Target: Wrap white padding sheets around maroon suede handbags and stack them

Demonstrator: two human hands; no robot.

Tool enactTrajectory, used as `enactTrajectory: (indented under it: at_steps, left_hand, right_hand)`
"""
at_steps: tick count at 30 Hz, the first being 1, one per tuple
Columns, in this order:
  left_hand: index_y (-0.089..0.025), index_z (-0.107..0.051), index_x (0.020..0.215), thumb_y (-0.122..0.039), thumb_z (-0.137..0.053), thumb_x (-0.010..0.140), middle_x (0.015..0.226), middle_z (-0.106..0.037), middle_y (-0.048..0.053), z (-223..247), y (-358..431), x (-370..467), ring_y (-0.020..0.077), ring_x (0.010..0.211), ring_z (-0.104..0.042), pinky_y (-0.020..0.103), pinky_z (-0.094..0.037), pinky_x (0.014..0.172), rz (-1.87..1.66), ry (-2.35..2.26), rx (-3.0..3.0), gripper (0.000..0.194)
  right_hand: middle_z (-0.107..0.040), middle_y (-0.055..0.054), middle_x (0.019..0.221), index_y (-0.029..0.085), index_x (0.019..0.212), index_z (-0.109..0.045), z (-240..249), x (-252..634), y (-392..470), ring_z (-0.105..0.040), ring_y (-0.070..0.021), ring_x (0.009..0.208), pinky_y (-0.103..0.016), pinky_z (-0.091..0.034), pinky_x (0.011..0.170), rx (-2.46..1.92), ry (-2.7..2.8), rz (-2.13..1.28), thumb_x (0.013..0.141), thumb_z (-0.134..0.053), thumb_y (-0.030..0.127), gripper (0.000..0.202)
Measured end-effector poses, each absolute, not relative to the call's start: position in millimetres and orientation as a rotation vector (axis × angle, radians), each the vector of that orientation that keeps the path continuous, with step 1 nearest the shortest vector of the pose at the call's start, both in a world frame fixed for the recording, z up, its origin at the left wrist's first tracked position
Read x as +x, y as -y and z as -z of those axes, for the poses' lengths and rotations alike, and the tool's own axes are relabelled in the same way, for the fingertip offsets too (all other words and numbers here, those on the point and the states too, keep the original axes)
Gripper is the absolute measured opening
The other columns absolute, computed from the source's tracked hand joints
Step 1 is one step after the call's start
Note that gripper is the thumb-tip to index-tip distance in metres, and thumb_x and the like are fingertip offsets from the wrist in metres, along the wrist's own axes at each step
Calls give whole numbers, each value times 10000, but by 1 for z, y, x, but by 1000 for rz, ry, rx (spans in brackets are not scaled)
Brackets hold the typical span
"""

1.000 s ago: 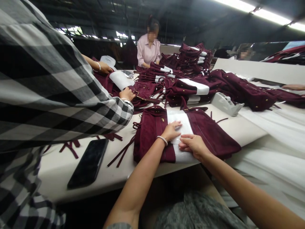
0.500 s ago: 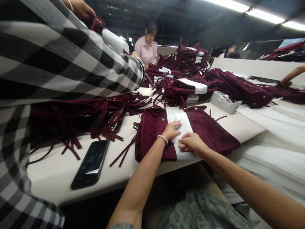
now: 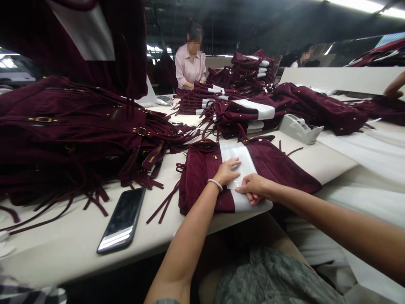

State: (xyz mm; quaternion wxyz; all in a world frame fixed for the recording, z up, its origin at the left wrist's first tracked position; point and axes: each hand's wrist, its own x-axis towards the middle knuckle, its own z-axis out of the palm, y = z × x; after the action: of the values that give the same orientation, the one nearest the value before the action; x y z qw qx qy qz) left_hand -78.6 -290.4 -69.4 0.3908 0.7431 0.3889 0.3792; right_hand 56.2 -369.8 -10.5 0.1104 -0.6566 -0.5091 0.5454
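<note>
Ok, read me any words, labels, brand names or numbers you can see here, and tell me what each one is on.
None can be read.
White band under the left hand and right hand: blank.
Phone: screen dark, only glare.
Tape dispenser: no marking visible.
Gold fittings on the maroon bags: too small to tell.
Other white bands at the back: no print visible.

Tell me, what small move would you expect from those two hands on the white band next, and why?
Probably a short press and stroke along the white band. The left hand lies flat on it, the right hand pinches at its near part, and the band wraps the folded maroon piece at the table edge. I judge it needs smoothing down; whether tape is involved I cannot tell.
</note>
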Motion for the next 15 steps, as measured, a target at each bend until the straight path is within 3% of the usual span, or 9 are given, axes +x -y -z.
enactTrajectory:
  at_steps: [6,10,13,15]
  left_hand:
    - [-116,-690,1156,6,-704,637,1402,-523,177,70,291,-80,305,1394,-378,478,-197,1210,-960,-980,1888,533]
    - [-126,-695,1149,10,-724,624,1394,-536,164,71,290,-80,299,1384,-396,457,-222,1207,-969,-975,1873,544]
    - [-146,-701,1143,10,-731,623,1384,-551,146,72,290,-80,298,1384,-398,465,-222,1208,-982,-979,1864,544]
    - [-154,-703,1141,7,-734,628,1380,-556,139,72,290,-79,299,1385,-396,474,-219,1209,-986,-981,1862,538]
  right_hand:
    - [-491,48,337,204,627,-428,15,64,370,-356,-69,274,-191,-441,369,-1913,1680,-1658,854,-666,243,331]
    - [-492,59,349,214,662,-438,8,67,386,-471,-117,314,-188,-366,353,-1968,1906,-1530,822,-695,250,305]
    - [-595,28,489,206,679,-514,0,73,406,-602,-162,461,-234,-434,439,-1854,2146,-1046,784,-742,300,268]
    - [-690,-16,692,199,761,-599,2,79,418,-674,-190,658,-285,-521,613,-1580,2271,-594,838,-695,331,180]
